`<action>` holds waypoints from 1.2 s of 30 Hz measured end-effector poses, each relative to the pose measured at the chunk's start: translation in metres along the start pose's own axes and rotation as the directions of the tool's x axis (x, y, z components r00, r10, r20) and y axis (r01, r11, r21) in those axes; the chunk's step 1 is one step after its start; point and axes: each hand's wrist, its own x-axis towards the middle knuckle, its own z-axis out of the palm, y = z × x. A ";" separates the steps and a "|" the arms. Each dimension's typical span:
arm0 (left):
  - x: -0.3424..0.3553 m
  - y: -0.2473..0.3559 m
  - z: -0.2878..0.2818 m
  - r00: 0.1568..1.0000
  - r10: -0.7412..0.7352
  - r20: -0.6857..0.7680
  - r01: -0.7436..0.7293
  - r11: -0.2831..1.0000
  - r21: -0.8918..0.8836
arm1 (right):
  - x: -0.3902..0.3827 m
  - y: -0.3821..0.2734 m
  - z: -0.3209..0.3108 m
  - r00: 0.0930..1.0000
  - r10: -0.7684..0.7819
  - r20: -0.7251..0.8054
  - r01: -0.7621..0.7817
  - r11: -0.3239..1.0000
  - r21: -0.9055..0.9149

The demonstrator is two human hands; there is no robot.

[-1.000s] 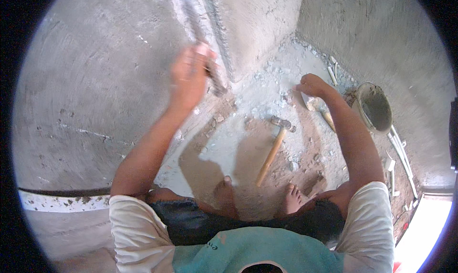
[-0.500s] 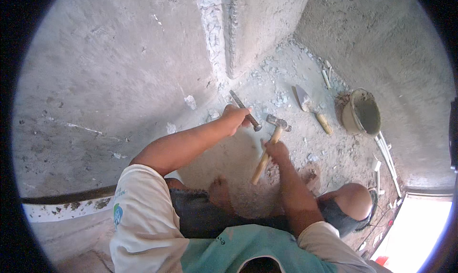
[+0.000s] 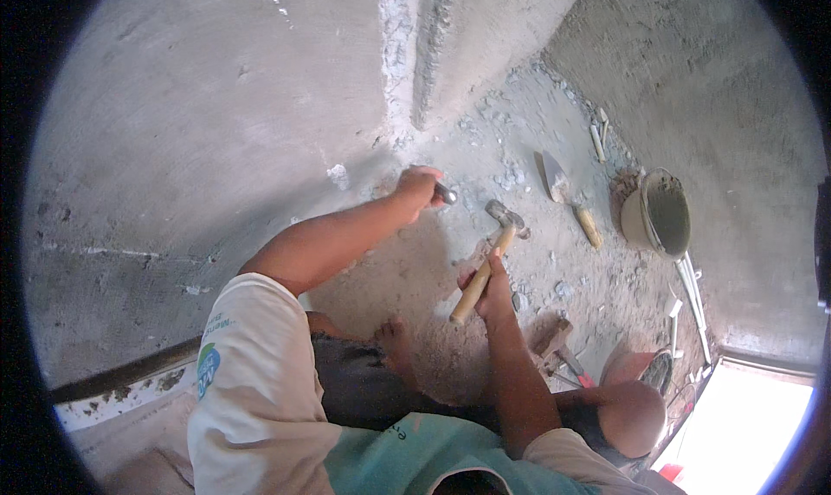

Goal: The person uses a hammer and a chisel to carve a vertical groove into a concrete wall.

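My left hand (image 3: 419, 188) is closed round a dark steel chisel (image 3: 447, 195), close to the foot of the wall edge. Only the chisel's struck end shows past my fingers; its tip is hidden. My right hand (image 3: 492, 289) grips the pale wooden handle of a hammer (image 3: 472, 298). The hammer's metal head points away from me, just right of the chisel and apart from it. Beyond them, a rough chipped groove (image 3: 398, 62) runs up the grey wall corner.
A trowel (image 3: 571, 202) lies on the rubble-strewn floor, with a bucket of grey mix (image 3: 639, 211) to its right. White pipes (image 3: 695, 300) lie along the right wall. Beside my right knee are another hammer (image 3: 554, 337) and an orange-rimmed container (image 3: 625, 367).
My left hand has moved up toward the wall corner, and the chisel has turned so its struck end faces me. The second hammer and orange-rimmed container have come into view by my right knee.
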 end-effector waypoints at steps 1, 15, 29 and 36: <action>0.007 0.006 -0.003 1.000 -0.009 0.007 0.009 0.999 -0.053 | -0.011 -0.005 0.008 1.000 0.020 0.013 -0.022 0.987 0.160; 0.001 0.139 -0.006 0.813 0.439 0.383 -0.438 0.025 0.899 | 0.006 -0.015 -0.011 0.973 0.102 0.208 -0.142 0.972 0.188; 0.040 0.122 -0.030 0.757 0.493 0.429 -0.554 0.135 0.822 | -0.039 -0.055 0.028 0.941 -0.334 0.055 0.315 0.803 -0.507; 0.059 0.100 -0.033 0.771 0.524 0.363 -0.534 0.221 0.816 | -0.106 -0.103 0.077 0.743 -0.625 0.240 0.638 0.553 -0.535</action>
